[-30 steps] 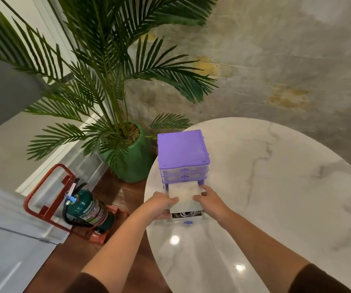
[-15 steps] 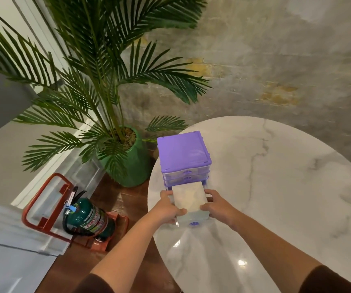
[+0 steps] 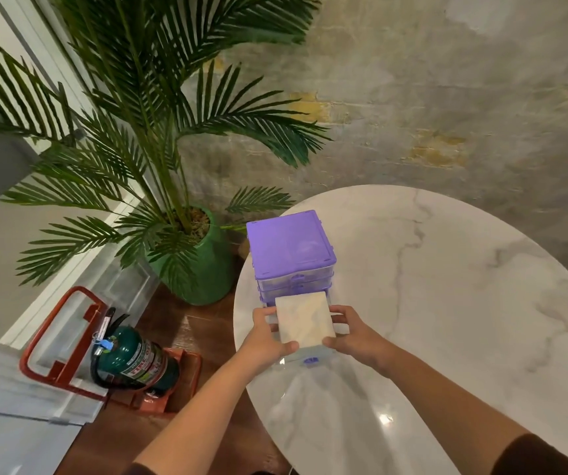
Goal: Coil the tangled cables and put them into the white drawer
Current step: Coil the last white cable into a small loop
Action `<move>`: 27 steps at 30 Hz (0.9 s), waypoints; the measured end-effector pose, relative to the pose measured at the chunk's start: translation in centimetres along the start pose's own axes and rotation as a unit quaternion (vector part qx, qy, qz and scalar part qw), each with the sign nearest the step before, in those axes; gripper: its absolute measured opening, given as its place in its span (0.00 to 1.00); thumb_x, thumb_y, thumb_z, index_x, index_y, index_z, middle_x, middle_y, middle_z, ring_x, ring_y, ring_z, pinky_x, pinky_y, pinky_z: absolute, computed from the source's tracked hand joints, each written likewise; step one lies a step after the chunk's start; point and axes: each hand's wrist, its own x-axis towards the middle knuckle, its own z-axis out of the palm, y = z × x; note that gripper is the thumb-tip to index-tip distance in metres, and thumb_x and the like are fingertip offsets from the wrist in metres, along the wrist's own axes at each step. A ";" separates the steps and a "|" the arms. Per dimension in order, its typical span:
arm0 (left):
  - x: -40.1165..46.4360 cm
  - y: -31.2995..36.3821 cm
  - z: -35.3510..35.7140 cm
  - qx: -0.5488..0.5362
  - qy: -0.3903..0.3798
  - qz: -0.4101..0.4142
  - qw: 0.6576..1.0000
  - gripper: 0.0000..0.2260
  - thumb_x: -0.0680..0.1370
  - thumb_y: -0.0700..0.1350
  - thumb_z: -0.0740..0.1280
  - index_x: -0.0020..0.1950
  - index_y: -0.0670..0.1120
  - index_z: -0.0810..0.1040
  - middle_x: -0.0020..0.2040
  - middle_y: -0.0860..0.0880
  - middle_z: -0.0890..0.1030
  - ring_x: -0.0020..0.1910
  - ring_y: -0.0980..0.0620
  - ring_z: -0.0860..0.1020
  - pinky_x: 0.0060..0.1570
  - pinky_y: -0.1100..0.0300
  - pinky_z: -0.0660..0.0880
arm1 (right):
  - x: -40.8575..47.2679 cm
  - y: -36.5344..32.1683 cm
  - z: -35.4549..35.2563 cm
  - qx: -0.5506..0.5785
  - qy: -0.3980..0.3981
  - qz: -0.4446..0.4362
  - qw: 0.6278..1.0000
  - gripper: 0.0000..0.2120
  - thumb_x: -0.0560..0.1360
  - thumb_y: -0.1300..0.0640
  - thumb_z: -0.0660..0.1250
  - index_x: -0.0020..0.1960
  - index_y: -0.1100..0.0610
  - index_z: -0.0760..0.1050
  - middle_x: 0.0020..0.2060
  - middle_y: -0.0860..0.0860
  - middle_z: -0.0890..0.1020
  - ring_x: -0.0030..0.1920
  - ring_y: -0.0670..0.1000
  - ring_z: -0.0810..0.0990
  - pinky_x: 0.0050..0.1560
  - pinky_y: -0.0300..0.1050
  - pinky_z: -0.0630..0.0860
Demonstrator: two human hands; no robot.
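On table (image 3: 447, 303), two hands, one drawer (image 3: 304, 320)

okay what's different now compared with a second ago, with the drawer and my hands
The white drawer has come further out of the purple drawer unit, toward you, and the cables seen inside it earlier no longer show. The left hand and right hand still grip its sides, now nearer you. The unit, round marble table and potted palm stayed put.
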 end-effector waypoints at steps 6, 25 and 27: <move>-0.3 0.0 -0.1 0.017 -0.008 0.003 1.000 0.32 0.72 0.42 0.75 0.64 0.52 0.55 0.59 0.51 0.70 0.60 0.49 0.73 0.58 0.52 0.77 | 0.0 0.3 0.0 0.005 -0.001 0.005 1.000 0.29 0.74 0.64 0.71 0.69 0.51 0.61 0.64 0.50 0.72 0.63 0.50 0.73 0.55 0.39 0.74; 0.7 0.4 1.4 0.080 0.069 0.001 0.994 0.19 0.80 0.43 0.64 0.67 0.48 0.58 0.67 0.45 0.75 0.62 0.45 0.76 0.58 0.51 0.76 | 0.3 0.4 0.9 -0.090 0.029 0.013 0.995 0.28 0.77 0.60 0.63 0.74 0.47 0.60 0.68 0.45 0.71 0.66 0.49 0.71 0.67 0.49 0.71; 0.9 0.6 1.4 0.100 0.072 -0.008 0.992 0.19 0.80 0.43 0.63 0.67 0.48 0.58 0.66 0.45 0.75 0.61 0.45 0.77 0.58 0.52 0.75 | 0.3 0.1 1.1 -0.102 0.040 0.018 0.994 0.26 0.79 0.56 0.61 0.75 0.43 0.60 0.68 0.45 0.73 0.67 0.51 0.72 0.67 0.53 0.71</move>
